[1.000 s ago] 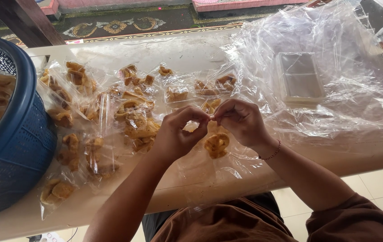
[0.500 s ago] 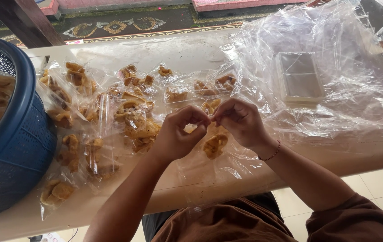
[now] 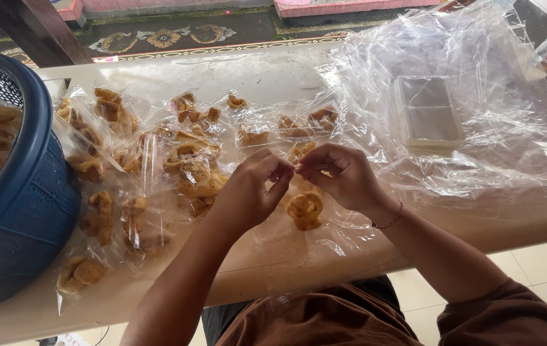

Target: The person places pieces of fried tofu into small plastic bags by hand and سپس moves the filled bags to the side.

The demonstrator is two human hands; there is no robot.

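Clear plastic bag (image 3: pixel 305 221) with a golden fried snack (image 3: pixel 305 210) inside hangs just over the pale table (image 3: pixel 273 70), its top pinched between both hands. Left hand (image 3: pixel 248 192) and right hand (image 3: pixel 344 174) meet fingertip to fingertip, thumbs and forefingers clamped on the bag's mouth, wrists raised, forearms angling in. Filled packets (image 3: pixel 132 166) lie beside a blue basket (image 3: pixel 24 198)

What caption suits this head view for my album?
Both hands, left hand and right hand, pinch a clear snack bag shut above the table, beside a blue basket.
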